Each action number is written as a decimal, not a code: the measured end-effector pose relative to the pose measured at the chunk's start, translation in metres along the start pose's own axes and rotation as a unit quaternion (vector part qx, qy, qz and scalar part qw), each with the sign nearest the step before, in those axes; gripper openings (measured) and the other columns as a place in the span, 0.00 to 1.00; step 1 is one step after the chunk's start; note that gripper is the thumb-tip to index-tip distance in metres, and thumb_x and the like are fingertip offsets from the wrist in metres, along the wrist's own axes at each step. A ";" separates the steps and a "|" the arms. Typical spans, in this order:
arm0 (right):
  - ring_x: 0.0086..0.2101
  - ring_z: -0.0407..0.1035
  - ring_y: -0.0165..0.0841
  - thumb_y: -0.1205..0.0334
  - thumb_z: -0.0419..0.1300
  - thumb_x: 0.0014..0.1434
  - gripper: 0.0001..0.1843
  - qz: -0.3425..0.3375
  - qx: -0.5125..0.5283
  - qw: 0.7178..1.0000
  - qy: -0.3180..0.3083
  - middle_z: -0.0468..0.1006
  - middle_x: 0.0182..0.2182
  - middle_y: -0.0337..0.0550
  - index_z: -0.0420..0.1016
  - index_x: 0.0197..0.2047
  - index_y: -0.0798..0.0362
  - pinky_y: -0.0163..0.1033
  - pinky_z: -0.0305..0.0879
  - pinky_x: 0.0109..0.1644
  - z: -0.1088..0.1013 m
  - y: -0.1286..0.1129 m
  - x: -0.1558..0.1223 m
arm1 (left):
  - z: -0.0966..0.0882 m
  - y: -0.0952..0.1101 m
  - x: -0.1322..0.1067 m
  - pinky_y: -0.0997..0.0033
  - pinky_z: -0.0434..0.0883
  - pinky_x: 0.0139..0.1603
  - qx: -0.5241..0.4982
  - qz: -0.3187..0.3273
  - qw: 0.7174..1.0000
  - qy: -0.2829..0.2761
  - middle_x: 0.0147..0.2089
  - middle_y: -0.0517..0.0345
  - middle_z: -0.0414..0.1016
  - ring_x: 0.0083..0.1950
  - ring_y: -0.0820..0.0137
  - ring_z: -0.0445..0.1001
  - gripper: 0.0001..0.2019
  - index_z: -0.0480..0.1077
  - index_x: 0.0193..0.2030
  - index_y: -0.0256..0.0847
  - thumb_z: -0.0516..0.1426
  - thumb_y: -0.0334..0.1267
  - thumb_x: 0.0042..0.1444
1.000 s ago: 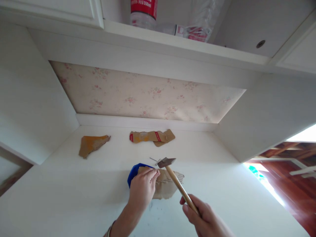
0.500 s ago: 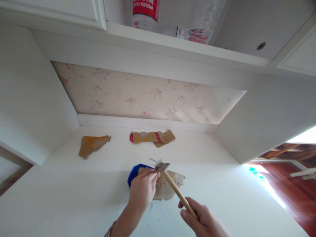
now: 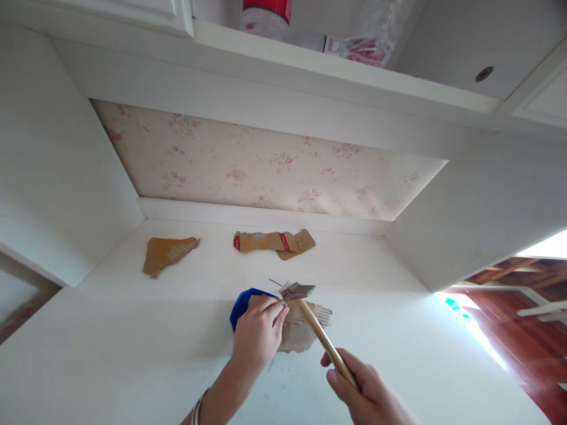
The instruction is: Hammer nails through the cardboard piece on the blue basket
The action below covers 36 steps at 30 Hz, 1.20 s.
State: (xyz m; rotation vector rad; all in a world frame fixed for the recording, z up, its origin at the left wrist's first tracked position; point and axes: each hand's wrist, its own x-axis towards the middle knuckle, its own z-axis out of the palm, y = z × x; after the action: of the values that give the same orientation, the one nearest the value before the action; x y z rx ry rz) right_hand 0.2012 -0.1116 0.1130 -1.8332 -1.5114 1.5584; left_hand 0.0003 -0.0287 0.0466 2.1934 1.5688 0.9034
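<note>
My right hand (image 3: 361, 383) is closed around the wooden handle of a hammer (image 3: 325, 342). Its metal head is just above the fingertips of my left hand (image 3: 261, 327). Those fingers are pinched together over a torn piece of brown cardboard (image 3: 299, 333); a tiny dark spot shows at the tips, too small to name. Under the cardboard and my left hand lies a blue object (image 3: 241, 307), mostly covered. Thin nails (image 3: 275, 282) lie on the white surface behind the hammer head, partly hidden by it. Ridges show along the cardboard's right edge.
On the white tabletop (image 3: 133, 348) lie a torn cardboard scrap (image 3: 166, 254) at left and a cardboard strip with red bands (image 3: 266, 242) at the back. White side panels flank it. Overhead, a shelf (image 3: 332, 71) holds plastic bottles (image 3: 266, 20).
The hammer head has shifted slightly right, away from my left fingertips. My left hand keeps its pinch over the cardboard. The camera view has tilted slightly.
</note>
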 end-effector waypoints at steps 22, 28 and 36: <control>0.18 0.42 0.24 0.34 0.51 0.59 0.29 0.011 0.012 1.000 0.017 0.46 0.20 0.26 0.67 0.48 0.50 0.32 0.37 0.19 0.003 0.002 -0.004 | -0.003 0.004 0.002 0.67 0.76 0.43 0.041 -0.041 0.998 -0.006 0.43 0.54 0.75 0.44 0.61 0.77 0.13 0.74 0.46 0.42 0.64 0.43 0.55; 0.17 0.40 0.23 0.34 0.52 0.59 0.28 0.004 0.026 1.000 0.011 0.47 0.21 0.26 0.66 0.47 0.51 0.32 0.36 0.18 0.005 0.009 0.001 | 0.001 0.001 0.000 0.66 0.76 0.45 0.035 -0.039 0.999 0.002 0.46 0.53 0.74 0.46 0.61 0.77 0.17 0.72 0.51 0.42 0.64 0.42 0.55; 0.17 0.40 0.23 0.30 0.51 0.57 0.32 0.008 -0.009 1.000 -0.001 0.45 0.20 0.25 0.67 0.46 0.52 0.33 0.36 0.18 0.008 0.013 0.005 | 0.001 0.000 -0.001 0.67 0.76 0.45 0.021 -0.042 0.999 0.004 0.48 0.53 0.74 0.45 0.62 0.77 0.18 0.70 0.53 0.43 0.63 0.40 0.55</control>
State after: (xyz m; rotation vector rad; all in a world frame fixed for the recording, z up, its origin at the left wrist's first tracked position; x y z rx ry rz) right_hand 0.2002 -0.1153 0.0976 -1.8586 -1.5209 1.5596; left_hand 0.0008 -0.0292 0.0460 2.1364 1.6842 0.8618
